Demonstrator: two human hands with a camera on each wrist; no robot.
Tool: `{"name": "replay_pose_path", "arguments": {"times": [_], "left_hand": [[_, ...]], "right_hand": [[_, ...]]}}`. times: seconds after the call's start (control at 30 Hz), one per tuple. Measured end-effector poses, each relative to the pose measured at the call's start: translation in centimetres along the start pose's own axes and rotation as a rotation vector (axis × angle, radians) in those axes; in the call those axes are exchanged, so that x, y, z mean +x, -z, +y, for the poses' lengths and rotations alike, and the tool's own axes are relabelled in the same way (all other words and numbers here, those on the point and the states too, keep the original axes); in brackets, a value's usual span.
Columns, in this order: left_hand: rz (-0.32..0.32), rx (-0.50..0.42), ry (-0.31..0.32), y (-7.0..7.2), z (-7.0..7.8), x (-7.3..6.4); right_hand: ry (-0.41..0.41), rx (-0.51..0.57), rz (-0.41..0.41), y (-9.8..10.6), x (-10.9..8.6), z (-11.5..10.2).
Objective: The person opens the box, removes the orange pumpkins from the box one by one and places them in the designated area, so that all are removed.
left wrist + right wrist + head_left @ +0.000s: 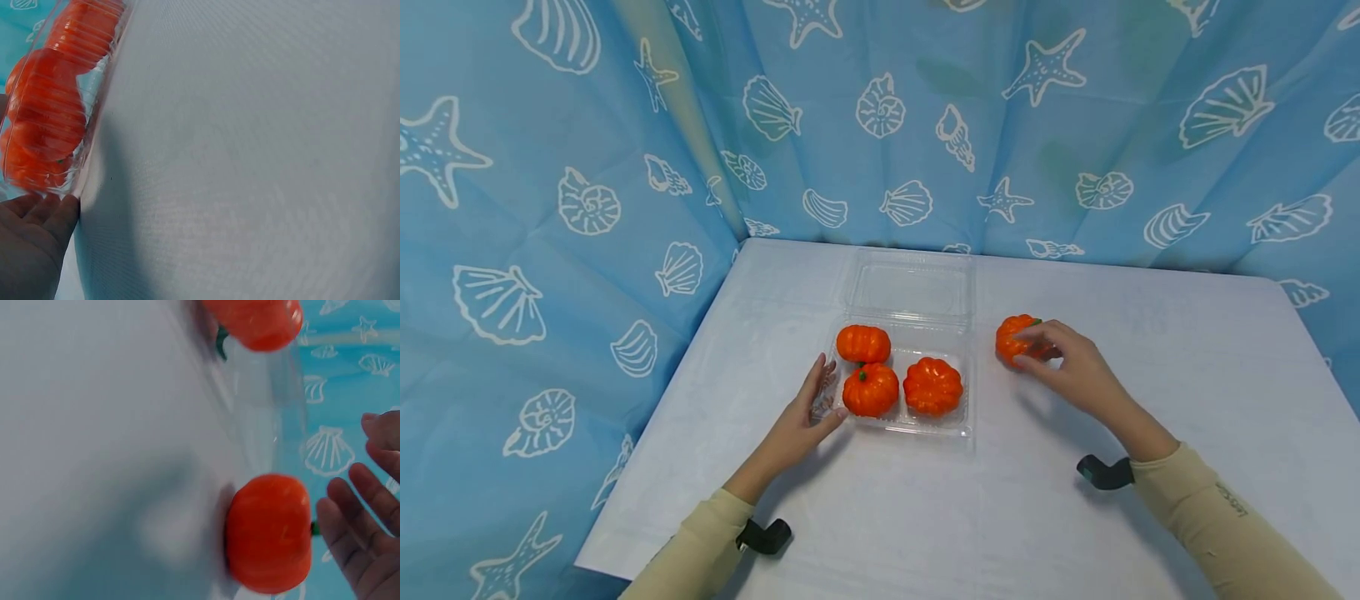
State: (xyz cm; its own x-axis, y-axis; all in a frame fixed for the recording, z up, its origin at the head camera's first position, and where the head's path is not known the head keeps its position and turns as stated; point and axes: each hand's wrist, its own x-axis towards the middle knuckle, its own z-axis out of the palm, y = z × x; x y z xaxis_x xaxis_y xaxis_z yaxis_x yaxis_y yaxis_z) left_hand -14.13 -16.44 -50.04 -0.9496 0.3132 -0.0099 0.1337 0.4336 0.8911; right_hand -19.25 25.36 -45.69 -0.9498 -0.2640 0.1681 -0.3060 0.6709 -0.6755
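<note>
A clear plastic clamshell box (925, 337) lies with its lid folded back. Inside its base are a ribbed orange toy pumpkin (863, 343) at the back left, one with a green stem (870, 390) in front of it, and a third (932, 387) on the right. My left hand (797, 425) rests against the box's left side, fingers extended; in the left wrist view its fingertips (65, 212) meet the box's end. Another toy pumpkin (269, 534) sits on the table right of the box. My right hand (1078, 371) hovers just over it, fingers spread and apart from it.
The box's transparent lid (910, 287) lies flat toward the back of the white table (1150, 350). Blue curtains (970, 125) with shell and starfish prints hang behind the table and along its left side.
</note>
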Motion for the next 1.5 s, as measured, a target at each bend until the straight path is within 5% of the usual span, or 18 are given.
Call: {"name": "replay_pose_path", "arguments": {"times": [0.57, 1.5], "left_hand": [[-0.011, -0.003, 0.014, 0.0, 0.1, 0.0], [-0.006, 0.011, 0.013, 0.1, 0.1, 0.0]], "right_hand": [[0.027, 0.120, -0.187, -2.1, 1.7, -3.8], [0.065, -0.047, -0.355, -5.6, 3.1, -6.5]]}}
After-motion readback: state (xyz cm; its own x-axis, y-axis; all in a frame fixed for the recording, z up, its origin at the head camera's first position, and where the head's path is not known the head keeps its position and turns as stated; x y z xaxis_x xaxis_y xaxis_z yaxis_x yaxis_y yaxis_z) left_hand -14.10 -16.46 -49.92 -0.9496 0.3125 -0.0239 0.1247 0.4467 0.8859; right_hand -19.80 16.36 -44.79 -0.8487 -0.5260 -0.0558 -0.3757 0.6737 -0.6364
